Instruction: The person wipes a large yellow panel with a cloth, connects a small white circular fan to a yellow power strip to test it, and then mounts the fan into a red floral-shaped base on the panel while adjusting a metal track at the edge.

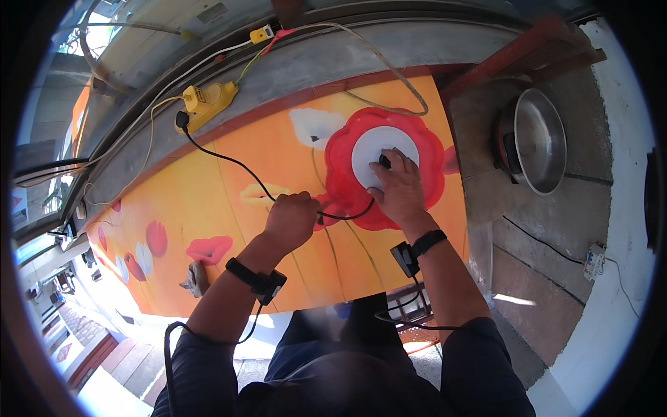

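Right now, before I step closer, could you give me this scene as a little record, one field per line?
Left hand: the left hand is closed around a black cord
Right hand: the right hand is over a white disc, fingers at a small black piece; grip unclear
Under disc: red flower shape
Table: orange tabletop with flower pictures
Power: yellow power strip, black plug in it
Near left forearm: grey cloth
Far right: silver pan

Bright daylight, blown out lower left; a sunlit patch streaks the tiles (pixel 542 281); fisheye rim bends lines
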`<state>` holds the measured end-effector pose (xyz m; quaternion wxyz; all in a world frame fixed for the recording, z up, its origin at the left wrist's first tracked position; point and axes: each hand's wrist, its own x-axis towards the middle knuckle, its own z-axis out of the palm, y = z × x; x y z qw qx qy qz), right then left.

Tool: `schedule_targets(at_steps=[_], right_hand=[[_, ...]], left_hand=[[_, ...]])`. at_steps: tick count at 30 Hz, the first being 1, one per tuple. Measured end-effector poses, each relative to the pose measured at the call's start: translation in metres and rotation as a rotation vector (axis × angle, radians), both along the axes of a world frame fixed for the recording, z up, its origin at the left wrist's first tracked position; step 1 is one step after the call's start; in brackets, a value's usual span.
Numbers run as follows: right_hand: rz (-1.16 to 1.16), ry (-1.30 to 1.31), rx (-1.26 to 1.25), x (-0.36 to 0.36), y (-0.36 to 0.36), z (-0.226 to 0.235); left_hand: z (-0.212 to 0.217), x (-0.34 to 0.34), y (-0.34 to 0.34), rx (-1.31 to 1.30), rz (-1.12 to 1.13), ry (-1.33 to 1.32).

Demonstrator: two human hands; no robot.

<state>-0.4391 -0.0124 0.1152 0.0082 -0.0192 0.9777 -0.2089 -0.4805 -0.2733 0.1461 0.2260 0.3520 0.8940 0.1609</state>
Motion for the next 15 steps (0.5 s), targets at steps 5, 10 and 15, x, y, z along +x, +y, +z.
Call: schedule_targets(at_steps=[5,10,15], right_hand=[[-0.038,-0.034,0.041,-0.008,0.005,-0.003],[-0.069,-0.041,0.076,-0.015,0.021,-0.003],[-0.068,-0.044,0.064,-0.018,0.033,0.003]], left_hand=[[0.006,-0.019,0.004,0.132,0.139,0.059],[-0.01,-0.041,-0.002,0.149,0.292,0.11],[-0.015,-0.035,-0.005,0.11,0.407,-0.006]])
